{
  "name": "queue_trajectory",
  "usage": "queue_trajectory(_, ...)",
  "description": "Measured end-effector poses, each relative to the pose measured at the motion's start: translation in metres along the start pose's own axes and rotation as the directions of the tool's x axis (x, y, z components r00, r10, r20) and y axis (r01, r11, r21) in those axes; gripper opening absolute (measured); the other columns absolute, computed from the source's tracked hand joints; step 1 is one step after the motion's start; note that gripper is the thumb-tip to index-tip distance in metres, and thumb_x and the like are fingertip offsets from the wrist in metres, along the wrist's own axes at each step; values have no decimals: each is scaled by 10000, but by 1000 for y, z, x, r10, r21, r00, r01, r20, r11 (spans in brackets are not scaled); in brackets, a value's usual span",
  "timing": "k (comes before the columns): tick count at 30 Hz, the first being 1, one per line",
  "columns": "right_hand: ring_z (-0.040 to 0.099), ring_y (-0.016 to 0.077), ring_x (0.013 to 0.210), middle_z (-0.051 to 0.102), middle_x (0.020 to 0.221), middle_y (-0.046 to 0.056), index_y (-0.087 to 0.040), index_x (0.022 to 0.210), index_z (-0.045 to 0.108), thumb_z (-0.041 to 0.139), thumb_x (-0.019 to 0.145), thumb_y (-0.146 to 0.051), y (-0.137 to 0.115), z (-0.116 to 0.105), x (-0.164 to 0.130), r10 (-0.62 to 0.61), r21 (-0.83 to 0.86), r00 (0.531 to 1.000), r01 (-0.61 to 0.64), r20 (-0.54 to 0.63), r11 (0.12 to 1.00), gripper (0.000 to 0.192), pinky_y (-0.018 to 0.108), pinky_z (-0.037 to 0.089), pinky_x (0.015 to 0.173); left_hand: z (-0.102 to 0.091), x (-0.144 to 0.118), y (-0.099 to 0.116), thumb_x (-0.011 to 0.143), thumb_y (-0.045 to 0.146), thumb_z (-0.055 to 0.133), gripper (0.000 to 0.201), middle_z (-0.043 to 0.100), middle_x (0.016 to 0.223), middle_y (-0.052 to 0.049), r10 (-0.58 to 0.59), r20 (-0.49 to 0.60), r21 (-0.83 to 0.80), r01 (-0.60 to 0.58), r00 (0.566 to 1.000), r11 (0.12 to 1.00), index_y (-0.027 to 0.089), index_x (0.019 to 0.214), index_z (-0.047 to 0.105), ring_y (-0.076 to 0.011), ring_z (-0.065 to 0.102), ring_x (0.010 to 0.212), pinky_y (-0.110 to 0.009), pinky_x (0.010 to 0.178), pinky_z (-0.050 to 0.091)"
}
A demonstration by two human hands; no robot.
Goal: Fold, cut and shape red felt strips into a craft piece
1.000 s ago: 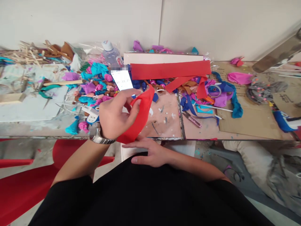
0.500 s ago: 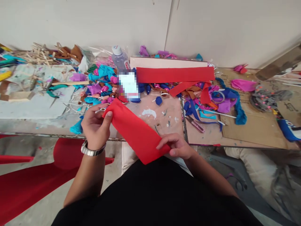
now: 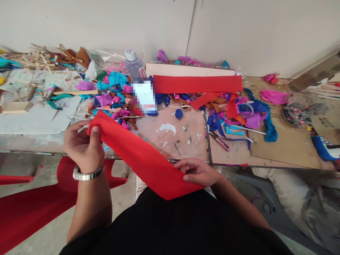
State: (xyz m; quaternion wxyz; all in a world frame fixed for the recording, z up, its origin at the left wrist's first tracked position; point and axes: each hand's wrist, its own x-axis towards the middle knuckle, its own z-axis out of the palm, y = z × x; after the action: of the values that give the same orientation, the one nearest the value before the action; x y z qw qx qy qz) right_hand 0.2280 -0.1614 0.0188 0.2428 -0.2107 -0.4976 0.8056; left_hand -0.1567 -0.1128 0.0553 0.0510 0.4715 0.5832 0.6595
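Head view. A red fabric strip (image 3: 143, 159) runs diagonally across the lower centre of the frame, from centre-left down to lower centre, held taut in the air over the near edge of the tabletop (image 3: 186, 141).

Left hand (image 3: 83, 147): pinching the upper-left end of the strip, thumb on top, remaining fingers curled beneath. A metal wristwatch (image 3: 87, 173) sits on that wrist.

Right hand (image 3: 198, 171): pinching the lower-right end of the strip, fingertips pressed together on its edge, just above the person's black garment (image 3: 175, 226).

Behind, in the upper centre of the frame, a longer red fabric band (image 3: 198, 84) lies flat against a pale board (image 3: 186, 69). A clear plastic bottle (image 3: 134, 63) stands just left of the board. Mixed fabric scraps (image 3: 114, 95), cyan, purple, pink and blue, are heaped left and right of centre. Small scissors (image 3: 219, 139) lie right of centre on the tabletop. A tape roll (image 3: 245, 109) rests among the right-hand scraps. Wooden sticks (image 3: 34, 58) are piled in the upper left. A red plastic chair (image 3: 32, 205) occupies the lower left.
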Motion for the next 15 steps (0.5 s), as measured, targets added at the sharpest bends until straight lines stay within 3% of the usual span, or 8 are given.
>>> queue_trajectory(2, 616, 79, 752, 694, 910, 8, -161, 1357, 733, 840, 951, -381, 7, 7, -1, 37, -24, 997, -35, 74, 999, 474, 177, 476, 693, 0, 2, -2, 829, 463, 870, 400, 764, 1041, -67, -8, 35, 8, 8, 999, 1000, 188, 1022, 653, -207, 743, 879, -388, 764, 511)
queue_trajectory(5, 704, 149, 923, 746, 1086, 75, -175, 1572, 570, 902, 873, -428, 14, 12, 0, 129, 2, 963, -134, 237, 991, 814, 227, 537, 769, -1, 8, -6, 864, 453, 858, 386, 756, 1030, -68, 0, 59, 22, -1, 998, 1000, 178, 1044, 656, -165, 701, 800, -342, 727, 492)
queue_trajectory(7, 704, 157, 965, 745, 1188, 103, -198, 1618, 523, 904, 860, -435, 16, 8, 0, 172, -92, 947, -152, 272, 984, 881, 202, 514, 724, -2, 13, -10, 862, 462, 855, 409, 762, 1061, -89, 18, 61, 49, -21, 998, 999, 165, 1069, 665, -136, 657, 729, -306, 666, 463)
queue_trajectory(11, 670, 197, 1069, 698, 1254, 110, -191, 1459, 688, 888, 858, -433, 15, -8, -5, 159, -388, 969, -74, 192, 919, 678, 272, 548, 853, -5, 27, -18, 846, 468, 822, 429, 776, 1126, -119, 57, 72, 109, -64, 996, 992, 163, 1109, 676, -120, 601, 647, -287, 583, 414)
queue_trajectory(13, 660, 195, 1025, 692, 1238, 99, -179, 1429, 694, 886, 852, -438, 17, -14, -9, 156, -431, 979, -85, 132, 898, 661, 296, 550, 876, -5, 33, -21, 834, 448, 817, 430, 779, 1129, -133, 70, 72, 121, -79, 995, 990, 153, 1114, 679, -128, 625, 666, -287, 593, 430)
queue_trajectory(15, 645, 180, 932, 706, 1110, 67, -158, 1289, 744, 846, 886, -455, 20, -18, -13, 205, -444, 976, -155, 68, 883, 511, 281, 538, 820, -5, 37, -23, 812, 432, 810, 435, 779, 1131, -143, 87, 65, 150, -96, 994, 984, 139, 1109, 685, -137, 653, 697, -286, 613, 451)
